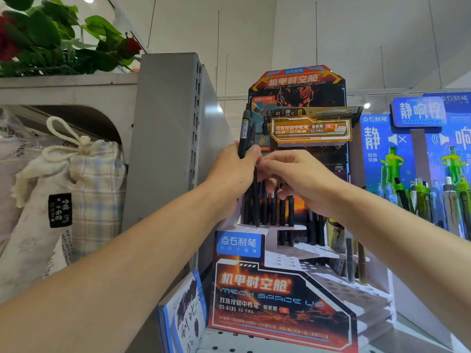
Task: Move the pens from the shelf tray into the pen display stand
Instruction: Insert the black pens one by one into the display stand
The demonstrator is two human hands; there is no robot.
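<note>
A stepped cardboard pen display stand [280,296] with orange and black printing sits on the shelf. Several black pens [272,212] stand in holes on its top tiers. My left hand [232,171] grips a bunch of black pens [245,131] upright above the stand's back left corner. My right hand [298,174] is beside it, fingers curled, pinching a pen at the bunch just above the standing pens. The lower white tiers [339,289] show open holes. The shelf tray is not visible.
A grey metal shelf upright [165,138] stands just left of the stand. Fabric drawstring bags [71,194] fill the left shelf. A blue pen display [430,159] with green pens stands to the right. A scribble test pad [186,314] leans at the stand's left.
</note>
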